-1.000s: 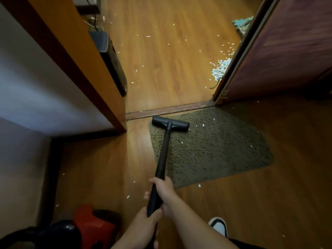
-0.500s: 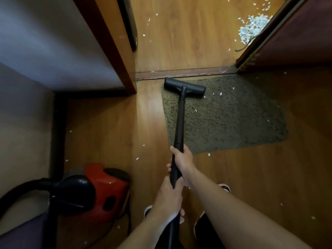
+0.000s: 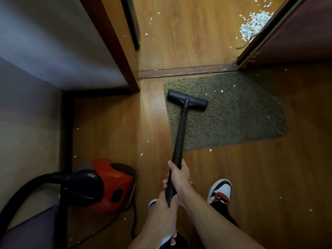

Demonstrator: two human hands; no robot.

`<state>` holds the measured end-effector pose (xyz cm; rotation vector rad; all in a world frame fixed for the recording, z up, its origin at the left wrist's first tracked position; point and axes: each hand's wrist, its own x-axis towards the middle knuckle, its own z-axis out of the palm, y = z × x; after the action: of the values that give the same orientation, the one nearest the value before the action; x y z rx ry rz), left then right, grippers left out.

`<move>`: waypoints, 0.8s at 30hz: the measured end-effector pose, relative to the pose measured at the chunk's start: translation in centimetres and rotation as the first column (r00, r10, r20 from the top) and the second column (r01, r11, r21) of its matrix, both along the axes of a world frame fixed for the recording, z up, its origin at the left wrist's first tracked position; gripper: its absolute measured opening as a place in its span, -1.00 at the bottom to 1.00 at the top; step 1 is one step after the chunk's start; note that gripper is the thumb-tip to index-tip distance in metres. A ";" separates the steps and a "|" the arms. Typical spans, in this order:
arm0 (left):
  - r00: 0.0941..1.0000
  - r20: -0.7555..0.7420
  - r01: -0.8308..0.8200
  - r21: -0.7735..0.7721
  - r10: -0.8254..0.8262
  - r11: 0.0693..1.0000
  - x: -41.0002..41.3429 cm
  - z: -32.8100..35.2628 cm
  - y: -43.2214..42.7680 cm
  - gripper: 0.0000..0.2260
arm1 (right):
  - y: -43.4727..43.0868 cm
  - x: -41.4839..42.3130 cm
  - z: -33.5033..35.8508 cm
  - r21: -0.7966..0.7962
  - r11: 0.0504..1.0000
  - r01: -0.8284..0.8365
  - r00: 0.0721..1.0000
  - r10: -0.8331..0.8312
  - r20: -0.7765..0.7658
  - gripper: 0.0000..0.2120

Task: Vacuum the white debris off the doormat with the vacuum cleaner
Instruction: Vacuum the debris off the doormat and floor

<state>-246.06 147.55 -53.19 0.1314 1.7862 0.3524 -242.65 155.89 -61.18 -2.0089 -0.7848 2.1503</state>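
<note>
An olive-green doormat (image 3: pixel 233 115) lies on the wooden floor just inside the threshold. A few white debris bits (image 3: pixel 221 90) dot its far right part. The black vacuum wand (image 3: pixel 180 133) slopes up from my hands to its floor head (image 3: pixel 187 100), which rests on the mat's left side. My right hand (image 3: pixel 179 176) grips the wand higher up. My left hand (image 3: pixel 164 211) grips it lower, nearer my body. The red and black vacuum cleaner body (image 3: pixel 100 187) sits on the floor at the lower left, its black hose (image 3: pixel 23 193) curving off to the left.
A door frame (image 3: pixel 115 44) and wall stand at left, an open door (image 3: pixel 294 33) at right. Beyond the threshold strip (image 3: pixel 188 71) a pile of white scraps (image 3: pixel 253 26) lies by the door. Loose bits scatter the floor. My shoe (image 3: pixel 220 192) stands at lower right.
The floor head has been pulled back from the mat's far left corner toward me, along the mat's left side. My view has tilted further down, showing more of the vacuum body and my shoe.
</note>
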 end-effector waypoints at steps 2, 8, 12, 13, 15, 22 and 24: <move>1.000 0.002 0.008 -0.003 -0.008 1.000 -0.2 -0.4 0.7 -0.70 | 0.7 -0.1 -0.6 0.016 0.999 0.028 1.000 -0.028 -0.004 -0.80; 0.998 0.035 0.042 0.025 -0.043 0.999 0.0 -2.3 5.0 -0.68 | 5.4 0.4 -2.5 0.061 0.994 0.091 0.995 -0.093 0.032 -0.79; 0.994 0.085 0.061 0.003 -0.061 0.998 1.1 -2.2 8.9 -0.68 | 9.0 2.4 -3.1 0.098 0.991 0.092 0.993 -0.099 0.069 -0.77; 0.994 0.080 0.077 -0.004 -0.076 0.997 1.7 -2.2 9.9 -0.67 | 10.0 2.9 -3.1 0.102 0.991 0.090 0.993 -0.097 0.073 -0.77; 0.992 0.045 0.119 -0.009 -0.119 0.993 3.1 -2.3 12.0 -0.66 | 12.1 4.1 -3.2 0.106 0.991 0.085 0.993 -0.094 0.078 -0.77; 0.978 0.025 0.206 0.030 -0.207 0.978 6.2 -2.9 19.5 -0.60 | 19.7 7.8 -3.1 0.118 0.986 0.115 0.988 -0.126 0.086 -0.79; 0.977 0.036 0.211 0.036 -0.212 0.977 6.9 -2.9 21.1 -0.60 | 21.4 8.6 -3.3 0.118 0.984 0.134 0.985 -0.146 0.096 -0.75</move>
<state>-239.13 168.68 -56.14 0.3326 1.7092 0.2294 -234.04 177.29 -64.49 -2.0674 -0.7341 1.8968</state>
